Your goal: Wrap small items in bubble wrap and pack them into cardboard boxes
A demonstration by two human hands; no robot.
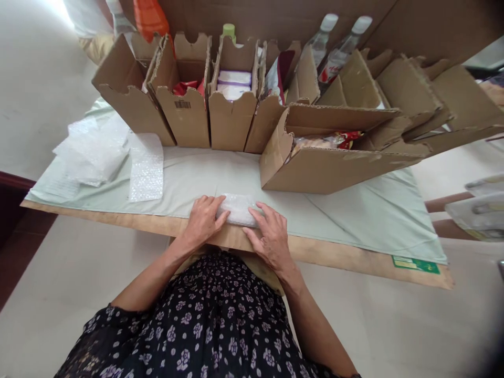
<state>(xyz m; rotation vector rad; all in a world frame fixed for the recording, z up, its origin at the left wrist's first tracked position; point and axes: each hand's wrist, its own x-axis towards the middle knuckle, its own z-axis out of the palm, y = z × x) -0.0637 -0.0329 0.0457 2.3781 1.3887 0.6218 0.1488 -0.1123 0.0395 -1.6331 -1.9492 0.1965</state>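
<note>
A small folded piece of bubble wrap [237, 210] lies at the table's front edge, straight before me. Whether something is wrapped inside it, I cannot tell. My left hand [205, 216] grips its left end, thumb at the front and fingers over the back. At the right end my right hand [271, 231] has its fingers curled onto the wrap, with the thumb lower, near the wooden edge. A flat sheet of bubble wrap [146, 168] lies farther left, beside a loose pile of bubble wrap bags [94, 152].
Upright cardboard holders [230, 123] line the back of the cloth-covered table [197, 176], some with packets inside. One cardboard box [334, 170] juts forward at right, holding a bagged snack [318, 143]. Clear bottles [346, 50] and an orange bottle [150, 18] stand behind.
</note>
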